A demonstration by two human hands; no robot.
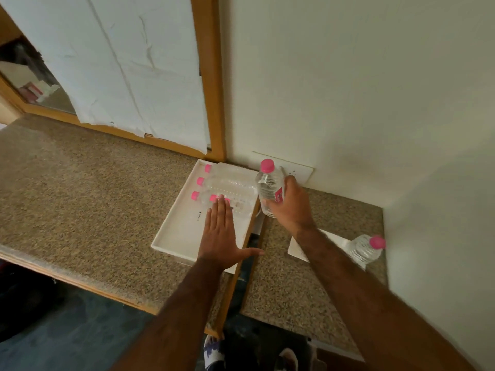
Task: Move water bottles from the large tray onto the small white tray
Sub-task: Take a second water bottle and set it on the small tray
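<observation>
Head view — bottle (pixel 269 188) upright in right hand (pixel 290 207), cap up

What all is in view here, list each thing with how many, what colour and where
Lying bottles: three, clear with pink caps, far end of large tray.
Held bottle: one, clear, pink cap, upright in right hand.
Moved bottle: one, clear, pink cap, on small tray.
Large tray: one, white, counter centre.
Small tray: one, white, counter right.
Counter: speckled brown.
Left hand: flat over large tray.
Right hand: gripping bottle.
</observation>
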